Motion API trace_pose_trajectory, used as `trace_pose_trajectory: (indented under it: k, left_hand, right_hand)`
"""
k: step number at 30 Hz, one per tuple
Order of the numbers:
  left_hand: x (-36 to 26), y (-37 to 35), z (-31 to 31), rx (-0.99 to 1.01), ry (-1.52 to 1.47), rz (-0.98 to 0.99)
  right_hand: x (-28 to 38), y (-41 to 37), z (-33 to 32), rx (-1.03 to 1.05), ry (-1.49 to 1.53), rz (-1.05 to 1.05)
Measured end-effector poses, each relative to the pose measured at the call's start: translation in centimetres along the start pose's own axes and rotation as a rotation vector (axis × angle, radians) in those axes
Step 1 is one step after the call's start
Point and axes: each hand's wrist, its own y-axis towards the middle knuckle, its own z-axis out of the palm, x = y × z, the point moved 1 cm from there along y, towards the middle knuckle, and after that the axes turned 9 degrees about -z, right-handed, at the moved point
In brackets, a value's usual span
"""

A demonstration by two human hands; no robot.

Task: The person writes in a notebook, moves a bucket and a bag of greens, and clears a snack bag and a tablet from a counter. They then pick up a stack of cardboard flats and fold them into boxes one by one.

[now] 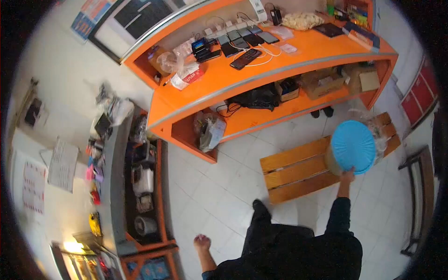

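Note:
My right hand [347, 175] is at the near rim of a round tub with a light blue, ribbed lid [353, 145]. Its fingers are closed on that edge, partly hidden beneath the lid. The tub's yellowish side [332, 163] shows a little at the left of the lid. Under and around it is a slatted wooden bench [295, 170], and crumpled clear plastic [377, 133] lies just behind the tub. Down at my left side, my left hand [202, 241] hangs above the tiled floor with its fingers curled into a loose fist. Nothing shows in it.
An orange counter [219, 91] holds several phones [246, 59] and cables. Beneath it are a black bag [258, 97] and cardboard boxes [322, 83]. Dark shoes [322, 112] stand by its base. Shelving [158, 196] lines the left; a dark-framed bench [422, 186] stands right.

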Motion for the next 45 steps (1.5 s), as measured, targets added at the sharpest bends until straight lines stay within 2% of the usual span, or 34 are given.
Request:
trace_pose_trajectory:
  k: [3, 4, 5, 6, 7, 8, 10, 11, 13, 16, 19, 20, 21, 22, 23, 24, 25, 26, 27, 28, 30, 31, 32, 35, 37, 39, 40, 41, 43, 45]
  left_hand:
    - [0.3, 5.9, 11.6, 0.017, 0.393, -0.043]
    - [0.9, 8.2, 15.2, 0.106, 0.558, -0.033]
    - [1.2, 13.2, 16.5, 0.425, 1.027, 0.171]
    - [3.5, 11.8, 21.8, 0.388, 1.092, 0.084]
    - [5.8, 11.4, 26.1, 0.567, 1.244, 0.107]
    - [8.8, 10.0, 30.6, 0.513, 1.327, -0.031]
    - [14.2, 10.1, 35.9, 0.903, 1.527, -0.185]
    - [17.4, 11.1, 37.8, 0.906, 1.736, -0.345]
    - [22.6, 7.1, 41.1, 0.987, 1.951, -0.368]
    - [27.9, 7.9, 43.6, 0.930, 1.985, -0.337]
    - [30.2, 17.2, 43.8, 0.771, 1.970, 0.095]
    - [28.6, 19.0, 45.1, 0.783, 1.935, 0.108]
    - [26.2, 21.1, 47.7, 0.798, 1.901, 0.126]
    - [24.4, 22.5, 48.8, 0.691, 1.891, 0.252]
    - [22.7, 26.6, 49.1, 0.716, 1.838, 0.356]
    - [21.3, 27.9, 50.6, 0.672, 1.743, 0.269]
    - [20.1, 28.3, 52.5, 0.615, 1.550, 0.063]
    - [19.6, 29.1, 53.9, 0.577, 1.366, -0.102]
    - [19.2, 30.2, 55.1, 0.542, 1.224, -0.198]
    - [19.1, 31.7, 56.3, 0.484, 1.158, -0.220]
    - [19.8, 35.5, 59.0, 0.445, 1.109, -0.153]
    - [20.5, 37.7, 60.3, 0.438, 1.083, -0.119]
    - [21.5, 40.2, 61.2, 0.438, 1.068, -0.081]
    - [24.3, 45.9, 63.1, 0.437, 1.069, 0.015]
    - [25.0, 49.0, 63.6, 0.426, 1.090, 0.051]
    - [24.6, 50.9, 63.9, 0.412, 1.128, 0.059]
    - [23.8, 51.5, 63.8, 0.403, 1.159, 0.066]
    - [23.3, 51.6, 63.8, 0.396, 1.192, 0.073]
    - [23.1, 51.3, 64.4, 0.376, 1.246, 0.090]
    - [23.4, 51.0, 65.5, 0.357, 1.293, 0.115]
  right_hand:
    - [-2.0, 1.2, -1.0, 0.090, 0.114, -0.178]
    - [-2.5, 1.0, -1.6, 0.126, 0.136, -0.238]
    - [-2.8, -0.6, -1.9, 0.151, 0.134, -0.228]
    - [-2.8, -2.8, -2.2, 0.174, 0.128, -0.217]
    - [-2.8, -4.8, -3.0, 0.196, 0.124, -0.207]
    - [-2.4, -7.5, -3.3, 0.227, 0.089, -0.177]
    - [-1.7, -14.4, -2.9, 0.285, 0.044, -0.128]
    - [-1.4, -17.5, -2.3, 0.302, -0.031, -0.107]
    - [-1.2, -22.9, -0.8, 0.322, -0.163, -0.069]
    - [-2.4, -27.6, 2.9, 0.466, -0.329, 0.034]
    - [-5.8, -30.0, 8.2, 0.571, -0.477, 0.049]
    - [-7.9, -30.5, 10.3, 0.583, -0.481, 0.004]
    - [-8.5, -31.7, 13.8, 0.626, -0.481, 0.077]
    - [-9.4, -32.9, 17.5, 0.668, -0.471, 0.150]
    - [-11.1, -33.7, 20.5, 0.684, -0.319, 0.264]
    - [-19.5, -31.1, 19.4, 0.711, -0.607, 0.076]
    - [-17.5, -32.3, 25.0, 0.884, -0.626, 0.047]
    - [-22.6, -31.7, 27.1, 0.792, -0.731, -0.123]
    - [-22.5, -31.4, 31.1, 0.925, -0.797, -0.064]
    - [-25.6, -30.7, 33.6, 0.951, -0.839, -0.051]
    - [-30.9, -29.9, 37.5, 0.896, -0.561, -0.023]
    - [-34.1, -29.2, 39.2, 0.902, -0.610, -0.104]
    - [-36.8, -28.5, 39.7, 0.918, -0.666, -0.177]
    - [-38.6, -27.8, 38.8, 1.045, -0.785, -0.350]
    - [-40.4, -27.8, 35.5, 0.973, -0.781, -0.429]
    - [-37.3, -27.0, 30.1, 0.878, -0.724, -0.669]
    - [-37.5, -27.0, 26.3, 0.728, -0.922, -0.633]
    - [-34.8, -27.3, 23.5, 0.628, -1.124, -0.597]
    - [-33.4, -27.2, 18.7, 0.229, -1.328, -0.535]
    - [-33.4, -27.5, 18.8, 0.303, -1.447, -0.612]
